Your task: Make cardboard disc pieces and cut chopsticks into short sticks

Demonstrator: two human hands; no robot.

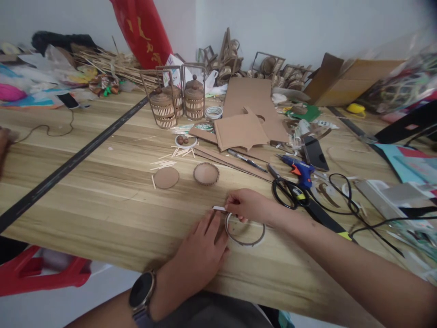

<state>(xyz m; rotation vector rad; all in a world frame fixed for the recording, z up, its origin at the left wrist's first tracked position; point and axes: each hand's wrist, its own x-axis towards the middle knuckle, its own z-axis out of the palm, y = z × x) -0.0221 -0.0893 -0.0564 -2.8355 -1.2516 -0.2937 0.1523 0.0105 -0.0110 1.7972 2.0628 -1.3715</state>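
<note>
Preparing a white strip (219,208) seems underway: apparently pinched by the right grip (246,205) beside the outspread left grip (201,247), it should next be steadily aligned.

In the head view I see the left hand (201,248) laid palm down on the wooden table (112,191), fingers extended toward a short white strip (219,208), whose right end meets the pinched fingertips of the right hand (244,206); a thin ring (246,244) lies partly beneath the latter. Beyond them I note a cardboard disc (166,177), a shallow round dish (206,183) and scattered pale sticks (167,162), with scissors (278,178) and a blue glue gun (303,171) to the right. Farther back I observe cardboard sheets (241,132) and lidded slatted baskets (194,99) in upright frames.
</note>
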